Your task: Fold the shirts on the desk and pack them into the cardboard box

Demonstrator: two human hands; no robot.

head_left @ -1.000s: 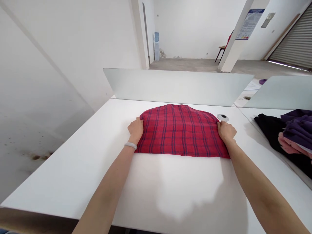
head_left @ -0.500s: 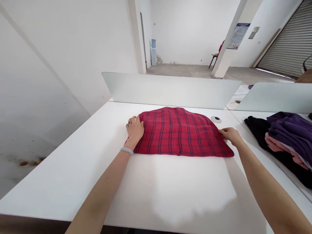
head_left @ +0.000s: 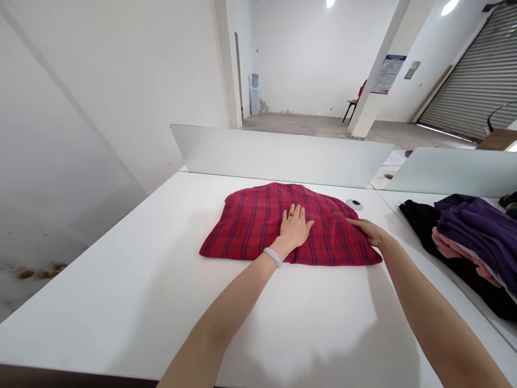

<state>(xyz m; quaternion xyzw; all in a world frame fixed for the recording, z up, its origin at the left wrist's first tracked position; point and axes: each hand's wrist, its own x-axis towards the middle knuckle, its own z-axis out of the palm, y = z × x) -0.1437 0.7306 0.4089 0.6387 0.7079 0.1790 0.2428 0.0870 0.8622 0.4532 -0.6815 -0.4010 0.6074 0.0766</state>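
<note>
Head: illegible poster (head_left: 388, 74) beyond plaid cloth (head_left: 246, 223)

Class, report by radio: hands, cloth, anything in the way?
Left hand flat on cloth. Right hand at cloth's right side. Cloth lying on table. Clothes pile apart, to the right.

This looks like a plain office or workroom set up in a shutter-fronted commercial unit. The white desk (head_left: 117, 302) has a frosted divider panel (head_left: 274, 155) along its far edge and a round cable grommet (head_left: 354, 205), as office workstations do. Beyond stand a bottled-water dispenser (head_left: 254, 97) and a pillar (head_left: 363, 118) bearing a printed notice (head_left: 388, 74) (its text too small to read). The corrugated roller shutter (head_left: 464, 83) and bare concrete floor (head_left: 299, 123) suggest business premises.
</note>
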